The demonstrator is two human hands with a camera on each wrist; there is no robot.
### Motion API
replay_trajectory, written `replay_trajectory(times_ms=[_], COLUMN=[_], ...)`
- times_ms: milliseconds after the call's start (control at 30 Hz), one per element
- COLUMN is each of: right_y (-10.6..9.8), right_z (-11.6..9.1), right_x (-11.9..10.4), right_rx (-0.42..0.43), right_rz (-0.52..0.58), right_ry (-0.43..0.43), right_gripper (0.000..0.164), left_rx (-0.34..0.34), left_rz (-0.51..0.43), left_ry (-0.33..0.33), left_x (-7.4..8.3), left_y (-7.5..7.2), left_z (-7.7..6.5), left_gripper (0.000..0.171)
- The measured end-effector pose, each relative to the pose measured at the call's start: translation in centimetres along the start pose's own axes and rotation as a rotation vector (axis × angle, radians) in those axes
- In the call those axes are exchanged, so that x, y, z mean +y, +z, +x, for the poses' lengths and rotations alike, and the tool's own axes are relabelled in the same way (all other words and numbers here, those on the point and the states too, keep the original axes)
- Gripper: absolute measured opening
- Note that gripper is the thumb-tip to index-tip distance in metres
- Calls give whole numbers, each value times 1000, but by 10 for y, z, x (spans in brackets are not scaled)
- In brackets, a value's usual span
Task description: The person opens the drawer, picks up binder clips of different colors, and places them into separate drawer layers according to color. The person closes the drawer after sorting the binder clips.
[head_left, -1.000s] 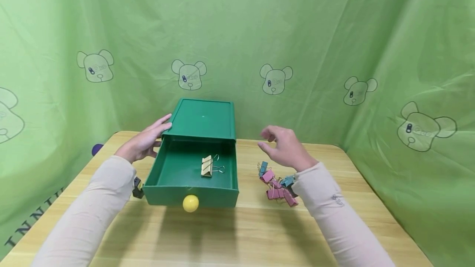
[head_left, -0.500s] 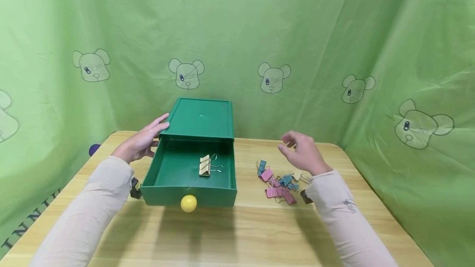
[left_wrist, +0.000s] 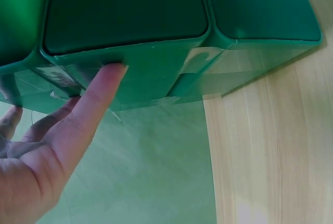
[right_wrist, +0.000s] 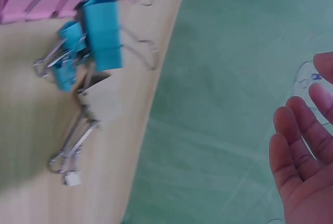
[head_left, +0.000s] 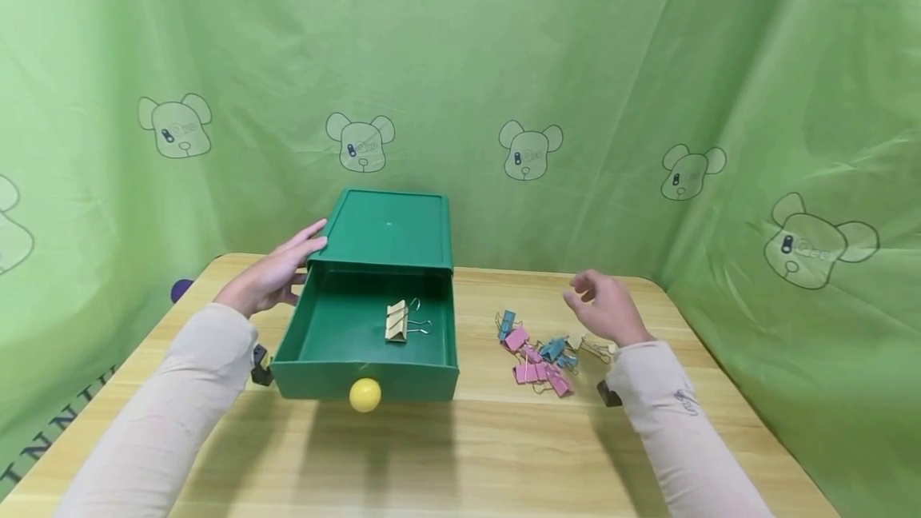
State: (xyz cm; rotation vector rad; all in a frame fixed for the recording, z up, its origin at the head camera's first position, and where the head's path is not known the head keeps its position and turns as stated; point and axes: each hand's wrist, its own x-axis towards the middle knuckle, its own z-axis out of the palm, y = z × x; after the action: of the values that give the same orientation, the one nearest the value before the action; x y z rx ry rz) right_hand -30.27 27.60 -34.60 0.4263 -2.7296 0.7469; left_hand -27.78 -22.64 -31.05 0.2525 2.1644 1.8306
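Note:
A green drawer box point(head_left: 388, 226) stands left of centre, its drawer point(head_left: 316, 382) pulled out toward me with a yellow knob point(head_left: 365, 396) on the front. One cream binder clip point(head_left: 396, 320) lies inside the drawer. My left hand point(head_left: 277, 274) rests with extended fingers against the box's left side; in the left wrist view a fingertip point(left_wrist: 115, 70) touches the green wall. My right hand point(head_left: 608, 310) hovers with loosely bent fingers and holds nothing. Just left of it lies a pile of pink binder clips point(head_left: 531, 372), teal binder clips point(head_left: 552, 348) and a cream binder clip point(right_wrist: 104, 99).
The wooden table point(head_left: 504, 454) carries everything. A green curtain point(head_left: 460, 62) with bear-head prints hangs behind and along both sides. Black wrist devices point(head_left: 610, 394) sit under both sleeves. A purple round shape point(head_left: 181, 289) shows past the table's left edge.
My right hand has moved right and slightly down, away from the box, uncovering the cream clip at the pile's right. The left hand stays on the box.

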Motion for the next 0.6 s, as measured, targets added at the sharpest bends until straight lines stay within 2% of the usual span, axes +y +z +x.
replay_trajectory(times_ms=[400,600], right_y=[14,26], right_z=[-4,-4], right_x=[29,46], right_rx=[-65,-112], right_rz=[-27,-29], right_ry=[83,151], right_gripper=[31,32], left_rx=[-5,-1], left_rz=[7,5], left_ry=[5,2], left_x=[1,1], left_y=[2,2], left_z=[0,-1], left_gripper=[71,70])
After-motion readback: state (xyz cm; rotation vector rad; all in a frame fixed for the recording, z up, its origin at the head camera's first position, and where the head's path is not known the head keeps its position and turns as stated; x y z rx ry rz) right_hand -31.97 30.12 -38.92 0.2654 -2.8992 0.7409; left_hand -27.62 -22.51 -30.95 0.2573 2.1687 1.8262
